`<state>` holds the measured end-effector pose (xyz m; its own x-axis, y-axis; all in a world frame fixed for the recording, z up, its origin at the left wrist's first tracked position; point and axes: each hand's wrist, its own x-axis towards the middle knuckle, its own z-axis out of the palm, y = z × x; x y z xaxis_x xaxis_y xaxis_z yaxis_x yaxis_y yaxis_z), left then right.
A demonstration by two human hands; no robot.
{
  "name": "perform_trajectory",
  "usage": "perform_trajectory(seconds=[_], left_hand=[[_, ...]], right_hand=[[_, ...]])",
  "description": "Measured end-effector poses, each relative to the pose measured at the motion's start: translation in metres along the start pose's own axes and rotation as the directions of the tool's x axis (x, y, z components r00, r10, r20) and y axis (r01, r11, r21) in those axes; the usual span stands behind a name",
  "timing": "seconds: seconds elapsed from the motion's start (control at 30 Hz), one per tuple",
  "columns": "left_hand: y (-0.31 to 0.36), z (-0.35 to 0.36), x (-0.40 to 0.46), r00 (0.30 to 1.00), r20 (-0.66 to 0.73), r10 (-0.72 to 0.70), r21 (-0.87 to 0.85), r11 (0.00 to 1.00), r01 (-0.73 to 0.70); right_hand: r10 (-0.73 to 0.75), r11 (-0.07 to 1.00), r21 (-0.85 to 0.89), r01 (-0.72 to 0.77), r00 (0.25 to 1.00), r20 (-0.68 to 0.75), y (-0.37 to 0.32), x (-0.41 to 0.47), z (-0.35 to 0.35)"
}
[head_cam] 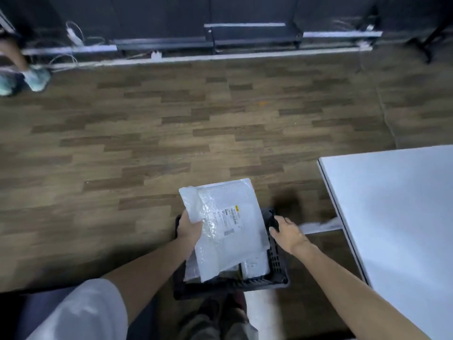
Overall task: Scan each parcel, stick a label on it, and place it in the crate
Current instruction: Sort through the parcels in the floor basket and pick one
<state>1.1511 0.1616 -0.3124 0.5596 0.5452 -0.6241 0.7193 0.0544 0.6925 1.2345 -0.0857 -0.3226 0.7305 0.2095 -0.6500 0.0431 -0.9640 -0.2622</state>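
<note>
I see my left hand grasping a white bubble-wrap parcel by its left edge, thumb over the top face and the fingers hidden beneath it. The parcel is tilted, its far end toward twelve o'clock, and it sits over the black crate on the wooden floor, covering most of the crate's opening. A printed label with barcodes is stuck on the parcel's upper face, just right of my thumb. Under the parcel's near end, at about six o'clock from it, I can make out more pale parcels already lying inside the crate; how many I cannot tell.

My right hand is at three o'clock from the parcel, released and holding nothing, the fingers loosely spread, their tips at the crate's far right corner; whether they touch the rim I cannot tell.

A white bench fills the view at three o'clock, well apart from the crate. At ten o'clock, far off, stands another person's foot in a pale shoe.
</note>
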Motion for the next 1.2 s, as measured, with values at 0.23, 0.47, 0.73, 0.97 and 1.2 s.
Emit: perform_trajectory(seconds=[0.23, 0.47, 0.73, 0.97, 1.2], left_hand=[[0.089, -0.047, -0.067, 0.986, -0.007, 0.167, -0.189, 0.968, -0.165], [0.15, -0.037, -0.114, 0.954, 0.118, 0.274, -0.276, 0.932, -0.234], [0.179, 0.052, -0.171, 0.901, 0.317, 0.297, -0.225, 0.946, -0.233], [0.176, 0.155, -0.232, 0.823, 0.483, 0.298, -0.204, 0.953, -0.225], [0.15, 0.25, -0.292, 0.783, 0.545, 0.3, -0.101, 0.951, -0.293]], right_hand=[[0.045, 0.977, 0.215, -0.009, 0.986, -0.162, -0.012, -0.09, -0.074], [0.15, 0.96, 0.274, -0.064, 0.94, -0.306, 0.011, -0.16, -0.113], [0.377, 0.9, 0.371, -0.228, 0.834, -0.403, 0.082, -0.234, -0.129], [0.567, 0.795, 0.487, -0.362, 0.728, -0.385, 0.173, -0.296, -0.128], [0.722, 0.666, 0.572, -0.48, 0.607, -0.331, 0.264, -0.354, -0.114]])
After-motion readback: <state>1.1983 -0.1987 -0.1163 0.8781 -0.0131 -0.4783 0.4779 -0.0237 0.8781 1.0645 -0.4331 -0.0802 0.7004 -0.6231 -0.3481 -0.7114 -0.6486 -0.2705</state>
